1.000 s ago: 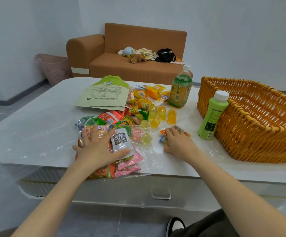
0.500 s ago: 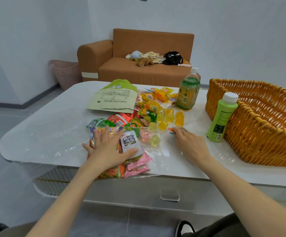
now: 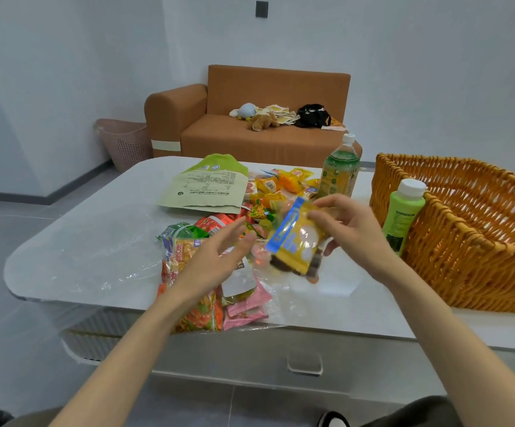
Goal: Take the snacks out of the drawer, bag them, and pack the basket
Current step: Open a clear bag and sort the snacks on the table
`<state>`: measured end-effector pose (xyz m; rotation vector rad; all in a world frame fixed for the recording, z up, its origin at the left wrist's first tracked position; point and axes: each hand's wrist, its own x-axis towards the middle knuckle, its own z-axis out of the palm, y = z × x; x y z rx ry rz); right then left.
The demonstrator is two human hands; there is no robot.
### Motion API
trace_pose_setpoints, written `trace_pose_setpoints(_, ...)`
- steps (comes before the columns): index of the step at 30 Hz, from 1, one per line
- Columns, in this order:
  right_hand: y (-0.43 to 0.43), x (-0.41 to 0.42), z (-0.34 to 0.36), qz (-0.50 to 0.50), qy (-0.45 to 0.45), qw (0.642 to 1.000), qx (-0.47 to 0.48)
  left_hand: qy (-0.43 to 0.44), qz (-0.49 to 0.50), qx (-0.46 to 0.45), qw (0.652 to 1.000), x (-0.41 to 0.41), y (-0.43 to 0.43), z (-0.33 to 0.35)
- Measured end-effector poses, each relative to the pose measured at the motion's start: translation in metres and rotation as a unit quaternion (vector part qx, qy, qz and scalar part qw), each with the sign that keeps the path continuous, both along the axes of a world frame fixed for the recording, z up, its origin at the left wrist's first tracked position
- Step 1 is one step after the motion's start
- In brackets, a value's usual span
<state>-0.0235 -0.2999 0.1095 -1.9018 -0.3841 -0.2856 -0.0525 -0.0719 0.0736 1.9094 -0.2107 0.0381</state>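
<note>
On the white counter, the wicker basket stands at the right. A clear bag, partly filled, lies at the near edge, with loose snacks heaped behind it. Bagging seems to be the step in hand: the right hand pinches a yellow packet above the bag, while the left hand hovers open, fingers relaxed. Next, the bag's mouth likely needs holding wide for the packet.
</note>
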Motion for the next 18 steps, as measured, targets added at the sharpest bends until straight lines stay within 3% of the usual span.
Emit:
trace_pose_setpoints(3,0.019,-0.010,-0.004,0.053,-0.004,0.998,-0.017,0.042,-0.045,-0.047,0.997,-0.008,-0.005,0.008)
trace_pose_setpoints(8,0.039,-0.016,-0.010,0.014,-0.020,0.999,0.032,0.086,-0.036,-0.063,0.994,-0.012,-0.005,0.000)
trace_pose_setpoints(11,0.043,-0.018,-0.018,0.008,0.146,0.985,0.089,0.086,0.003,-0.113,0.990,-0.010,-0.007,-0.001)
trace_pose_setpoints(14,0.041,-0.018,-0.026,0.052,0.294,0.939,0.168,0.083,0.013,-0.132,0.988,-0.007,-0.010,-0.006)
trace_pose_setpoints(16,0.038,-0.019,-0.028,0.101,0.325,0.918,0.203,0.087,0.007,-0.138,0.987,-0.007,-0.014,-0.010)
trace_pose_setpoints(18,0.036,-0.019,-0.030,0.104,0.309,0.926,0.193,0.085,0.001,-0.133,0.987,-0.007,-0.018,-0.011)
